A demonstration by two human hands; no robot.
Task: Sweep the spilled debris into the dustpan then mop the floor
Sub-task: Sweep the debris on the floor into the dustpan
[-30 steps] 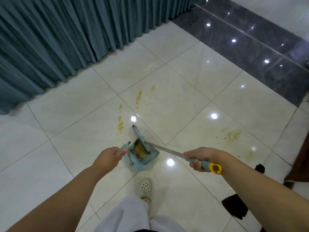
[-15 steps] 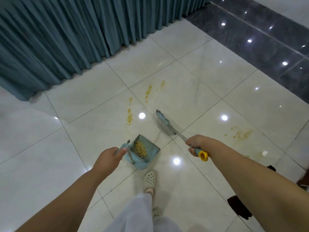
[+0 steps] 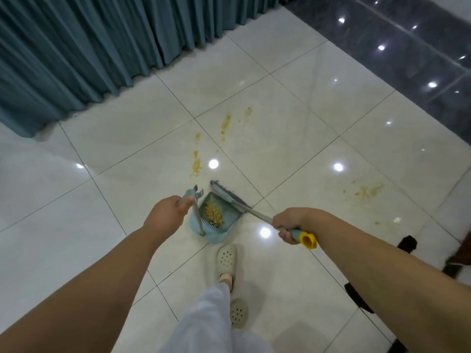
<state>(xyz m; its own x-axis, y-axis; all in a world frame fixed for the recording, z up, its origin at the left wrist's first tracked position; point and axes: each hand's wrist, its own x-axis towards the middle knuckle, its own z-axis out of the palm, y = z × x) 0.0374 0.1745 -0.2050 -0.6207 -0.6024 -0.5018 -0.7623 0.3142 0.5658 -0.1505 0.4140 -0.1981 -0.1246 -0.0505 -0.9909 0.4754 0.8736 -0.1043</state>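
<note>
Nearest: pale trouser leg (image 3: pixel 204 317) and two perforated clogs (image 3: pixel 226 258), one planted just behind the dustpan (image 3: pixel 216 234).

Left hand (image 3: pixel 167 216): fingers curled around the top of the dustpan's upright handle (image 3: pixel 197 212). Right hand (image 3: pixel 290 222): fingers wrapped tight on the broom (image 3: pixel 254 212) shaft just below its yellow end cap (image 3: pixel 308 240).

Dustpan sits on the floor (image 3: pixel 76 238) with a heap of yellow debris (image 3: pixel 212 212) already inside, by the comb teeth. Broom head (image 3: pixel 226 191) lies along the pan's open lip, touching or nearly so; hard to say which from this angle.

Beyond the lip: yellow smears (image 3: pixel 196 161) on the tile, more streaks (image 3: pixel 225 122) farther off, a separate patch (image 3: pixel 368 191) well to the right. Curtain (image 3: pixel 89 47) at the far edge.

Risks, as judged:
- Remaining marks look smeared, possibly moist. The broom may spread them thinner, not gather them; mop work, likely.
- A lift or tilt of the pan by its handle could spill the heap back over the lip.
- The front clog stands close; a step forward could nudge the pan.
- The right-hand patch is easy to miss, being well apart from the pan.
- A hard stroke could flick grains over the pan's back wall.
</note>
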